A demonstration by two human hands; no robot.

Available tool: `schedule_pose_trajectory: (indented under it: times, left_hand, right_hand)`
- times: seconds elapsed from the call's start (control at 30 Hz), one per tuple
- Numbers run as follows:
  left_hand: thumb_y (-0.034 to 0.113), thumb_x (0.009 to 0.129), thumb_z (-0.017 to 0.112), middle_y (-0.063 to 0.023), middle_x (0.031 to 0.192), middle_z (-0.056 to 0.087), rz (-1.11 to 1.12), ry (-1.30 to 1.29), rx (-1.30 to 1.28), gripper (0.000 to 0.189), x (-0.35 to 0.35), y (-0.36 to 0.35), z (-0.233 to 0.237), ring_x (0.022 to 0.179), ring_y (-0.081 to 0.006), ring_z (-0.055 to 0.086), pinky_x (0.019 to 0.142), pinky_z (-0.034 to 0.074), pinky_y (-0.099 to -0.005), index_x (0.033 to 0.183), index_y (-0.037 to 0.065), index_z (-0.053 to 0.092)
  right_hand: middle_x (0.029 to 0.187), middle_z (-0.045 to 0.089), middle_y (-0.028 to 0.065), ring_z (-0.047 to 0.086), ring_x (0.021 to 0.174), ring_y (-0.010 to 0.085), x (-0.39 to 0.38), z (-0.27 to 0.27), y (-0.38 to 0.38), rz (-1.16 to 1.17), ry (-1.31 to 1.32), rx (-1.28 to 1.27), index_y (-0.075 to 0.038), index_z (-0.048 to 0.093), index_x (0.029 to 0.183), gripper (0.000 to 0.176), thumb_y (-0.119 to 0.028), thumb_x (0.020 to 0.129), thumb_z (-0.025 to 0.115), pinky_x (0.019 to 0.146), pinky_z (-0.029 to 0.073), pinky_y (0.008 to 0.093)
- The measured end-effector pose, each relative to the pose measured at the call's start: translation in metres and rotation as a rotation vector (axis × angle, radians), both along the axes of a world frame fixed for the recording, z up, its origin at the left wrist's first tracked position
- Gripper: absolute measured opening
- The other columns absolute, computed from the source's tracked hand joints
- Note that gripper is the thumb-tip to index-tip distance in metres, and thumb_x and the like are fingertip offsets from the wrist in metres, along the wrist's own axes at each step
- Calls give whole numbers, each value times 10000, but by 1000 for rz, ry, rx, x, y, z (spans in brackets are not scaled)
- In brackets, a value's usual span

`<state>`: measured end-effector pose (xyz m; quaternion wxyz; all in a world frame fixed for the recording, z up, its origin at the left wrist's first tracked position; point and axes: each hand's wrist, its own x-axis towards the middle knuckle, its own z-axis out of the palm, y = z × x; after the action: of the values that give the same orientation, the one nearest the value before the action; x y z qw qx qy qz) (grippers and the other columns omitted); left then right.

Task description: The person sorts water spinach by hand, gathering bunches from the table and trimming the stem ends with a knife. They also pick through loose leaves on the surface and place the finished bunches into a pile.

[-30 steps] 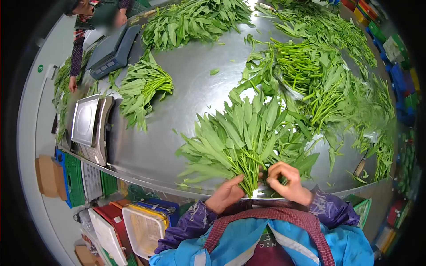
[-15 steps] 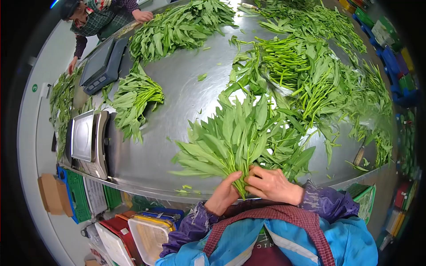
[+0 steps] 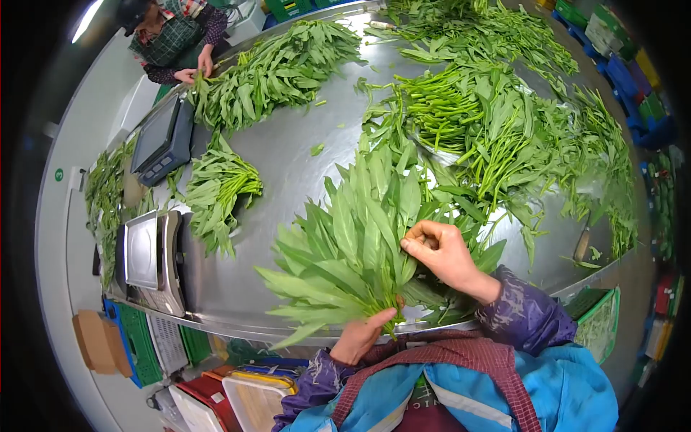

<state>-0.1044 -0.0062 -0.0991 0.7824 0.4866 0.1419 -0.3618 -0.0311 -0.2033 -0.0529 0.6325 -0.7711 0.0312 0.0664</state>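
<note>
A fanned bunch of water spinach stands leaves outward at the near edge of the metal table. My left hand is wrapped round its stems at the bottom. At the bunch's right side my right hand pinches thumb to forefinger at the edge of a leaf. Behind it, a large heap of water spinach with cut stems facing left spreads over the right of the table. A smaller bundle of water spinach lies apart to the left.
Two scales, a silver-topped one and a dark one, stand along the left. A knife lies near the right edge. Across the table, a co-worker handles greens beside another pile. Crates sit below the near edge.
My right hand has left the stems and moved up to the leaves on the bunch's right side. My left hand keeps its hold. The co-worker's hands have come together at the far greens.
</note>
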Motion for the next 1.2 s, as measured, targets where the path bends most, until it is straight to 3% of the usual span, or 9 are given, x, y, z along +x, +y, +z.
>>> schedule_pose_trajectory:
  times: [0.17, 0.27, 0.33, 0.43, 0.5, 0.63, 0.87, 1.03, 1.2]
  left_hand:
    - [102, 828, 595, -117, 1163, 543, -40, 48, 142, 394, 3, 4, -4, 1056, -208, 514, 963, 369, -337, 1193, 2, 486]
    - [107, 833, 600, -113, 1148, 550, 197, 93, 7, 390, 0, 33, -60, 1051, -209, 517, 929, 402, -326, 1196, 18, 487]
    - [150, 858, 568, -128, 1111, 559, -240, -627, 726, 362, 4, 81, -136, 1006, -206, 540, 873, 445, -318, 1190, 26, 491]
    - [151, 846, 571, -111, 1071, 561, 226, -188, 281, 352, 18, 84, -122, 985, -199, 539, 873, 426, -339, 1170, 31, 504]
    - [152, 838, 573, -100, 1045, 563, 391, -135, 185, 345, 29, 92, -110, 971, -194, 538, 873, 413, -353, 1157, 35, 512]
    - [155, 821, 577, -77, 991, 566, 554, -246, 187, 332, 50, 114, -96, 942, -185, 536, 873, 388, -380, 1130, 42, 530]
    - [158, 792, 584, -37, 898, 572, 552, -654, 524, 311, 76, 121, -69, 893, -169, 533, 873, 342, -428, 1083, 54, 560]
    - [165, 702, 621, -41, 830, 556, 175, -1402, 1449, 324, 80, 109, -16, 863, -201, 522, 864, 324, -394, 1003, 52, 585]
    - [174, 712, 600, -66, 918, 573, 467, -1431, 1294, 351, 100, 129, -27, 925, -204, 519, 897, 310, -394, 1041, 56, 574]
  right_hand:
    - [545, 471, -17, 397, 458, 35, 1, 1, -3, 44, 314, 384, -11, 559, 771, 165, -166, 808, 602, 410, 294, 197]
    - [529, 446, -11, 386, 420, 56, -7, 10, -5, 112, 476, 444, -29, 518, 737, 154, -147, 820, 573, 387, 283, 208]
    - [533, 456, 10, 394, 431, 76, -19, 22, -14, 181, 568, 728, -26, 475, 708, 165, -125, 823, 539, 398, 300, 216]
    - [549, 459, 6, 407, 449, 75, -25, 14, -32, 291, 467, 826, -24, 475, 703, 164, -120, 820, 538, 409, 308, 222]
    - [569, 444, -20, 385, 473, 55, -27, -1, -36, 306, 402, 400, -25, 490, 704, 157, -120, 816, 546, 425, 297, 220]
    - [583, 414, -62, 347, 532, 24, -44, -27, -37, 456, 381, 136, -36, 518, 710, 148, -130, 804, 583, 459, 289, 211]
    - [579, 402, -59, 339, 541, 29, -47, -19, -33, 407, 371, 13, -27, 511, 704, 180, -147, 806, 597, 469, 294, 213]
    - [577, 405, -46, 346, 546, 40, -48, -19, -31, 427, 330, -29, -15, 509, 700, 194, -154, 799, 603, 477, 309, 228]
    - [576, 433, -5, 370, 556, 68, -51, -27, -30, 471, 320, -109, 5, 513, 698, 233, -185, 785, 618, 494, 335, 249]
